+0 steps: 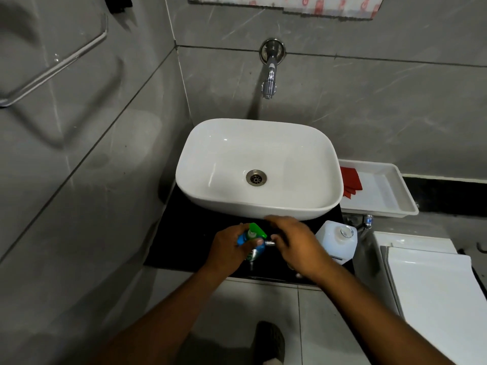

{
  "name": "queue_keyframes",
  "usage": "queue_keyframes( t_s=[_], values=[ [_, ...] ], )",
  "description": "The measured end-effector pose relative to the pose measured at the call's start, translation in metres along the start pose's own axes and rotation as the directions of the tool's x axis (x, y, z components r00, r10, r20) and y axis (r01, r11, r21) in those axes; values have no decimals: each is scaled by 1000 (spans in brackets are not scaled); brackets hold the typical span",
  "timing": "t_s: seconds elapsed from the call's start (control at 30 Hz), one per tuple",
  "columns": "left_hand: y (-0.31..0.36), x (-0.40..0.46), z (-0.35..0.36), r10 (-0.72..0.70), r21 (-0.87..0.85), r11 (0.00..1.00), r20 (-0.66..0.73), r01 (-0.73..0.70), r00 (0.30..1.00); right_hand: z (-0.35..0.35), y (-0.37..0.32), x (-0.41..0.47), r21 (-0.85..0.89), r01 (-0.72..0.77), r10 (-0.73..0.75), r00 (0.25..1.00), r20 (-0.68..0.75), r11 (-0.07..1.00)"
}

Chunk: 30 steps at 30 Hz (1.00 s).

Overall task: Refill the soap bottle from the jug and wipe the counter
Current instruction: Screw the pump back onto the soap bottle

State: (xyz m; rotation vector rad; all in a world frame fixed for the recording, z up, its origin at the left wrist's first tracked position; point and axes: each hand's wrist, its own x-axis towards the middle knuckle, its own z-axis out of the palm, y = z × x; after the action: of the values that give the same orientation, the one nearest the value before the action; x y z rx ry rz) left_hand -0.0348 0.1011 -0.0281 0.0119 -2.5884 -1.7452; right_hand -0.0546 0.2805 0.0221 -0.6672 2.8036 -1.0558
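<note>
Head view: two hands, left hand gripping one soap bottle.

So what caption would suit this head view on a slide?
Left hand grips the soap bottle while the right hand works its pump, jug waiting beside the sink.

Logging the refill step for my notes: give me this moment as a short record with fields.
soap bottle: blue, green pump top, gripped by left hand over the black counter
right hand: at the bottle's pump, grip unclear
jug: translucent white, uncapped, upright on the counter right of the hands
cloth: red, in white tray beside sink
</note>
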Motion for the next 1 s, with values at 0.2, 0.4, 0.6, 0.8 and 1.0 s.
queue_keyframes(
  t_s=[0.2, 0.4, 0.6, 0.8, 1.0],
  values=[
    [3, 0, -1, -107, -125, 986, 49, 112, 993, -27, -28, 20, -430, 368, -237, 915, 327, 824],
    [9, -1, -5, -85, 28, 996, 71, 83, 994, -37, -40, 37, -505, 597, -262, 768, 584, 624],
    [12, -1, -6, -105, 54, 993, 62, 102, 993, -34, -43, 43, -460, 602, -301, 763, 572, 653],
    [8, -1, -5, -111, 29, 994, 60, 110, 992, -31, -46, 40, -454, 569, -291, 785, 546, 685],
    [5, -1, -6, -114, 22, 993, 77, 113, 990, -27, -40, 35, -447, 539, -305, 814, 494, 714]
  ],
)
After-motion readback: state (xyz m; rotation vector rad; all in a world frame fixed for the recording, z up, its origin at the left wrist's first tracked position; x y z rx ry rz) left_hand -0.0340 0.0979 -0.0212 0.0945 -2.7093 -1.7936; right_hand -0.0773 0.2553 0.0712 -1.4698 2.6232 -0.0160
